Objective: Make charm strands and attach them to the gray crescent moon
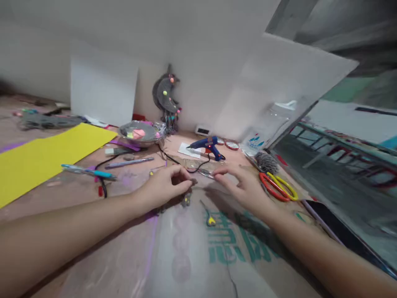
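In the middle of the head view, my left hand (170, 186) is closed, thumb and forefinger pinched on a small grey yarn piece. Its lower part, a little grey charm with yellow spots (186, 199), hangs below the fingertips. Over to the right, my right hand (238, 184) has its thumb and forefinger on the near end of a slim shiny metal tool (206, 174), whose exact kind is too blurred to tell. Between and below the hands, a yellow heart-shaped piece on a grey string (211, 221) lies on the plastic sheet (173, 256) with green lettering.
Behind the hands, a blue glue gun (206, 143) stands on a white card (186, 150), its black cord running left. Scissors (279, 187), grey yarn (266, 162) and a phone (341, 236) lie right. Left are pens (88, 171), yellow paper (58, 153) and a bowl (139, 142).
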{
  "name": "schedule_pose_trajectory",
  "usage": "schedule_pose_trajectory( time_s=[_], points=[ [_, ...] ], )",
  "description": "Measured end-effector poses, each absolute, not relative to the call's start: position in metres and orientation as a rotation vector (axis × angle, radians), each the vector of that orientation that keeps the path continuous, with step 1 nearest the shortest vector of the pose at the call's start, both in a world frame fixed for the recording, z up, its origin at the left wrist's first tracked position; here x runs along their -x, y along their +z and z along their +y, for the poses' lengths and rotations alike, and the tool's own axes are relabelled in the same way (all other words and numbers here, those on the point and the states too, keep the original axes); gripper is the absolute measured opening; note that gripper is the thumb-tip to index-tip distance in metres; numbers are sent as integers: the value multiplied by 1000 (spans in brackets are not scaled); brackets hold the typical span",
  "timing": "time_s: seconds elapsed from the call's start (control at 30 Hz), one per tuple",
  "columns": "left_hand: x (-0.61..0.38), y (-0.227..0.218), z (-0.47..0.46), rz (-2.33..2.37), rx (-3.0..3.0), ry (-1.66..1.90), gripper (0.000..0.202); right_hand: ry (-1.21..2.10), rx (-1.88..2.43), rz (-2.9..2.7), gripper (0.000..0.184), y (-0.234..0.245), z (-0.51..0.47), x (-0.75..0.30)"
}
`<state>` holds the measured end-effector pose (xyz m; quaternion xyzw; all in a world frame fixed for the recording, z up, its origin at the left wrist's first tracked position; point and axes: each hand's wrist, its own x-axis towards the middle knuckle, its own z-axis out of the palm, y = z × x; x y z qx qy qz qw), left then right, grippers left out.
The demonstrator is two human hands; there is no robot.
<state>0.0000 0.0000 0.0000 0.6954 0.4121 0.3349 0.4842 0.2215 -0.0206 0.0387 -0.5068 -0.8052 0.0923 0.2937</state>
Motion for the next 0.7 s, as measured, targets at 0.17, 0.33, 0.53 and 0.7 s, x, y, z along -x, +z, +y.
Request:
schedule_pose_trajectory(
  time_s=[0.17, 0.33, 0.53, 0.7],
  points=[
    [1, 5, -2, 1006, -1739, 834, 9, 365, 1448, -2253, 25, 67, -13, -242],
    [2, -1, 0, 977, -1758, 857, 9, 606, 1497, -2485, 27, 92, -22, -256],
    [2, -4, 4, 994, -1758, 868, 9, 479, 1565, -2487, 29, 91, -16, -259],
    [0, 1, 4, 1024, -1749, 882, 11, 203, 1818, -2211, 31, 61, 38, -268]
  ],
)
